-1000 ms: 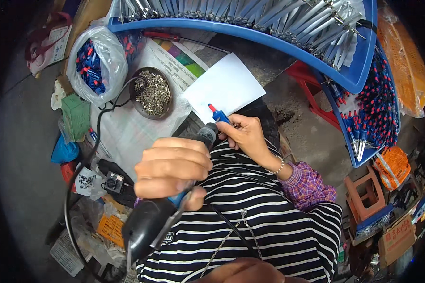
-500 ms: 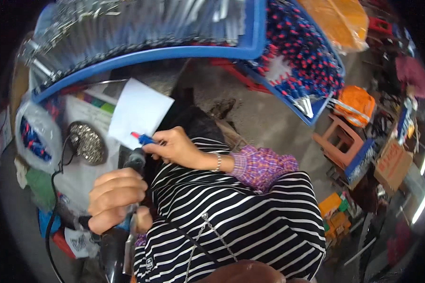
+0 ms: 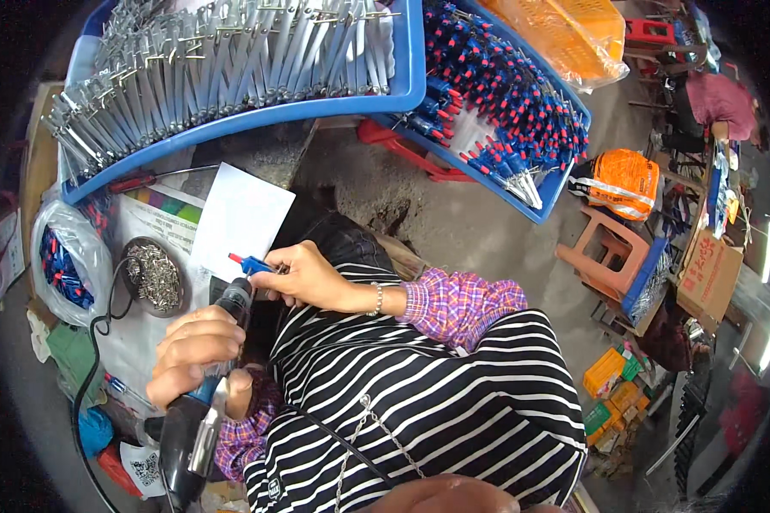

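My left hand (image 3: 195,352) is closed around a corded electric screwdriver (image 3: 182,436) with a dark body, its nose pointing up and away from me. My right hand (image 3: 306,278) pinches a small blue part with a red tip (image 3: 250,264) right at the screwdriver's nose. Whether the two touch, I cannot tell; the right fingers hide part of it. Just beyond lies a white sheet of paper (image 3: 244,214). Left of the hands sits a round dark bowl (image 3: 180,295) of small metal fasteners (image 3: 156,269). A clear plastic bag (image 3: 94,244) beside it holds blue and red parts.
A large blue bin (image 3: 316,107) of flat metal strips spans the far side. Right of it, another blue bin (image 3: 565,184) holds many blue, red-tipped pieces. A brown stool (image 3: 603,248), an orange bundle (image 3: 626,184) and a cardboard box (image 3: 710,282) stand at right. A black cord (image 3: 81,410) runs down the left.
The whole view has shifted, so the bins sit further left and the picture is sharper. Both hands keep their holds, the right one still pinching the blue part at the screwdriver's nose.
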Available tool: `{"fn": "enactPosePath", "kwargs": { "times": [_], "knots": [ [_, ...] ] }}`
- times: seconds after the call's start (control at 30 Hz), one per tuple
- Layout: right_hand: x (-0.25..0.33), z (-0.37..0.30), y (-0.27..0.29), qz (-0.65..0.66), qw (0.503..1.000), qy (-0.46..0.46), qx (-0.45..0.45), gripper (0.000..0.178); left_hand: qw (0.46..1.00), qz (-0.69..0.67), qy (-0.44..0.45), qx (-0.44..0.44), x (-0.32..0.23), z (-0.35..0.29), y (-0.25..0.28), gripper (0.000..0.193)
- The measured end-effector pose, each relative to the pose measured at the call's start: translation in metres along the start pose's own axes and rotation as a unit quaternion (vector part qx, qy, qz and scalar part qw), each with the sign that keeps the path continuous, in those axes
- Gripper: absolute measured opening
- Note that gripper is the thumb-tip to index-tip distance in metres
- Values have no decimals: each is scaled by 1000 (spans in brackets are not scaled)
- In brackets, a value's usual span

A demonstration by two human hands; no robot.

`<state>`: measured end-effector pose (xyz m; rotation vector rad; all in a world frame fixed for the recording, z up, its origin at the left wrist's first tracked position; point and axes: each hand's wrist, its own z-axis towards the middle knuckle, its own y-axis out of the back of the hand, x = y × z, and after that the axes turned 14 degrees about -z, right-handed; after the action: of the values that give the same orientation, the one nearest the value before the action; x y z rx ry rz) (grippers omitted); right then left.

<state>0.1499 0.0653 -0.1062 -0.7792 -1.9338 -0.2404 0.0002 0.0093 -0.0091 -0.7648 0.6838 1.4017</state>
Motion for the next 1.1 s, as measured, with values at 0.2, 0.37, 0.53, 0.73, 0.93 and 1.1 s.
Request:
{"fn": "enactPosePath", "kwargs": {
  "times": [0.2,0.37,0.53,0.73,0.93,1.1],
  "knots": [
    [19,-9,14,-17,1000,8,5,22,985,17,-85,-151,-21,-26,8,35],
    [71,-55,81,-55,989,46,-127,23,983,7,-85,-164,-41,-29,12,33],
    [90,-117,189,-192,897,146,-371,20,983,0,-51,-177,-34,-38,9,31],
    [32,-175,316,-174,847,99,-493,34,981,-11,-53,-187,-27,-42,6,37],
    [-12,-176,335,-323,800,13,-505,29,984,-15,-33,-176,-23,-42,1,32],
    [-35,-177,349,-313,806,-1,-503,25,984,-30,-26,-175,-21,-44,-1,31]
  ]
}}
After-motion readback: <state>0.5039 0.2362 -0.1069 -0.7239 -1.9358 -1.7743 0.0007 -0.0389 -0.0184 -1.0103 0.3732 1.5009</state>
